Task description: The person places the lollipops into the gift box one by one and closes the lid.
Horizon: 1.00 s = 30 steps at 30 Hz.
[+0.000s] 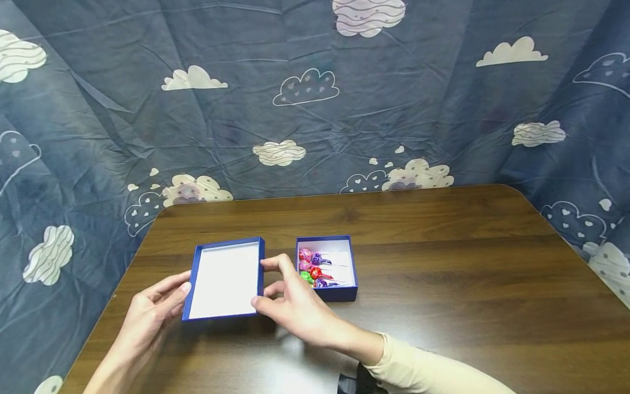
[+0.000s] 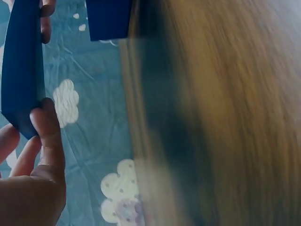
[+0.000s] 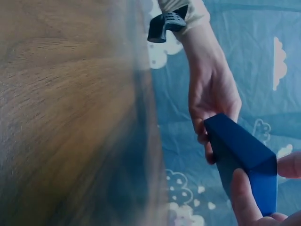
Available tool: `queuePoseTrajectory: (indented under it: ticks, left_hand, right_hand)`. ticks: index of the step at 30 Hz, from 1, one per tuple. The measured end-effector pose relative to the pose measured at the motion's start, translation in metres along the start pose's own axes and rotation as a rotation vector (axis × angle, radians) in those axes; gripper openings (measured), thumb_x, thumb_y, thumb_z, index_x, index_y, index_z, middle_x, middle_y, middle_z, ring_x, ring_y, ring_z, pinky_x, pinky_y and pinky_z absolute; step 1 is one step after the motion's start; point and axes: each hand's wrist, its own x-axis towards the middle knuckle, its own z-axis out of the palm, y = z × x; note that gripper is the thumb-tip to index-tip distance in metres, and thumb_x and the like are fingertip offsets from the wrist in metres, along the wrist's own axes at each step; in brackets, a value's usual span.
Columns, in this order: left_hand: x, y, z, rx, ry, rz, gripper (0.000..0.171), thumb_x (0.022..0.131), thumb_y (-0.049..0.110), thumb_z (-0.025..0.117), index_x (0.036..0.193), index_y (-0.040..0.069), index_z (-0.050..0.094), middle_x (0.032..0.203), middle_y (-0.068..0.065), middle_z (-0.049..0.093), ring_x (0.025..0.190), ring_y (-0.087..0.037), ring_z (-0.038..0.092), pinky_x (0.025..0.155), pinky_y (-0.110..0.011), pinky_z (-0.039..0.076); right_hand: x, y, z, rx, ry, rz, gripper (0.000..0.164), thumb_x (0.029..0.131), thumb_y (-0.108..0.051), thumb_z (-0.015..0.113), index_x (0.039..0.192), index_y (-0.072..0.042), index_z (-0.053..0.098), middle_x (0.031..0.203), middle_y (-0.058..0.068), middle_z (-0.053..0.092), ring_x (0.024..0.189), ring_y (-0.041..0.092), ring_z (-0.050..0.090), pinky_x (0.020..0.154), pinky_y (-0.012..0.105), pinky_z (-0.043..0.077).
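Between both hands is a blue box lid (image 1: 226, 280), its white inside facing up toward the head camera. My left hand (image 1: 150, 314) grips the lid's left edge, thumb on the rim. On the opposite edge, my right hand (image 1: 300, 306) pinches the lid with thumb and fingers. In both wrist views the lid (image 2: 22, 61) is held above the table. Just right of it stands the blue box base (image 1: 339, 294), open at the top. Inside, several wrapped lollipops (image 1: 315, 271) in red, pink, purple and green lie toward its left side; the right forearm passes in front of it.
The brown wooden table (image 1: 443, 273) has rounded far corners. Behind it hangs a dark blue cloth (image 1: 315, 126) printed with white clouds. A black strap-like device (image 1: 361, 382) shows by the right sleeve at the bottom edge.
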Motion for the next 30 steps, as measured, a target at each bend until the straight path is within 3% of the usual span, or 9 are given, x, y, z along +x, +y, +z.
queuePoseTrajectory:
  ticks: [7, 13, 17, 21, 23, 27, 30]
  left_hand:
    - [-0.001, 0.017, 0.026, -0.197, -0.084, 0.051, 0.03, 0.096, 0.0, 0.047, 0.125, -0.006, 0.048, 0.107, -0.009, 0.062, 0.095, -0.015, 0.062, 0.078, -0.03, 0.052]
    - [0.005, 0.028, 0.049, -0.206, -0.049, 0.03, 0.031, 0.096, 0.004, 0.05, 0.126, -0.003, 0.048, 0.107, -0.01, 0.06, 0.094, -0.016, 0.061, 0.078, -0.03, 0.052]
    - [0.01, 0.034, 0.063, -0.176, -0.03, -0.02, 0.033, 0.095, 0.011, 0.053, 0.125, -0.003, 0.048, 0.106, -0.01, 0.061, 0.093, -0.018, 0.062, 0.077, -0.031, 0.052]
    - [0.014, 0.04, 0.076, -0.074, -0.018, -0.04, 0.04, 0.094, 0.017, 0.057, 0.125, -0.006, 0.048, 0.107, -0.012, 0.059, 0.092, -0.018, 0.061, 0.077, -0.031, 0.052]
    - [0.017, 0.042, 0.083, -0.018, -0.017, -0.022, 0.04, 0.093, 0.018, 0.058, 0.124, -0.006, 0.05, 0.11, -0.013, 0.058, 0.093, -0.019, 0.06, 0.078, -0.031, 0.051]
    - [0.02, 0.045, 0.095, 0.079, -0.015, 0.055, 0.039, 0.09, 0.017, 0.063, 0.123, -0.003, 0.054, 0.108, -0.012, 0.057, 0.092, -0.02, 0.056, 0.077, -0.03, 0.05]
    - [0.021, 0.047, 0.102, 0.136, -0.009, 0.113, 0.039, 0.088, 0.012, 0.065, 0.123, -0.002, 0.055, 0.084, -0.007, 0.059, 0.073, -0.017, 0.055, 0.065, -0.026, 0.049]
  right_hand:
    - [-0.001, -0.006, -0.021, 0.108, 0.057, -0.037, 0.034, 0.089, -0.017, 0.064, 0.118, -0.014, 0.048, 0.122, 0.005, 0.048, 0.069, 0.025, 0.063, 0.061, 0.042, 0.053]
    - [-0.01, -0.031, -0.043, 0.068, 0.092, -0.067, 0.033, 0.088, -0.006, 0.062, 0.118, -0.003, 0.048, 0.109, 0.013, 0.056, 0.068, 0.019, 0.055, 0.055, 0.036, 0.05]
    - [-0.009, -0.029, -0.057, 0.094, 0.095, -0.091, 0.037, 0.088, -0.005, 0.062, 0.121, -0.004, 0.046, 0.11, 0.015, 0.057, 0.059, 0.018, 0.051, 0.047, 0.031, 0.046]
    - [-0.007, -0.019, -0.072, 0.127, 0.095, -0.107, 0.047, 0.088, -0.007, 0.064, 0.13, -0.011, 0.044, 0.119, 0.013, 0.056, 0.055, 0.022, 0.053, 0.048, 0.032, 0.048]
    - [-0.009, -0.021, -0.08, 0.122, 0.097, -0.105, 0.05, 0.087, -0.007, 0.064, 0.133, -0.012, 0.045, 0.118, 0.012, 0.056, 0.059, 0.025, 0.056, 0.051, 0.033, 0.05]
    - [-0.013, -0.023, -0.092, 0.075, 0.118, -0.116, 0.047, 0.088, -0.008, 0.064, 0.132, -0.008, 0.049, 0.094, 0.017, 0.064, 0.063, 0.029, 0.06, 0.057, 0.036, 0.052]
    - [-0.017, -0.024, -0.101, 0.017, 0.143, -0.14, 0.042, 0.088, -0.011, 0.064, 0.129, -0.009, 0.053, 0.088, 0.017, 0.066, 0.066, 0.029, 0.062, 0.062, 0.036, 0.052]
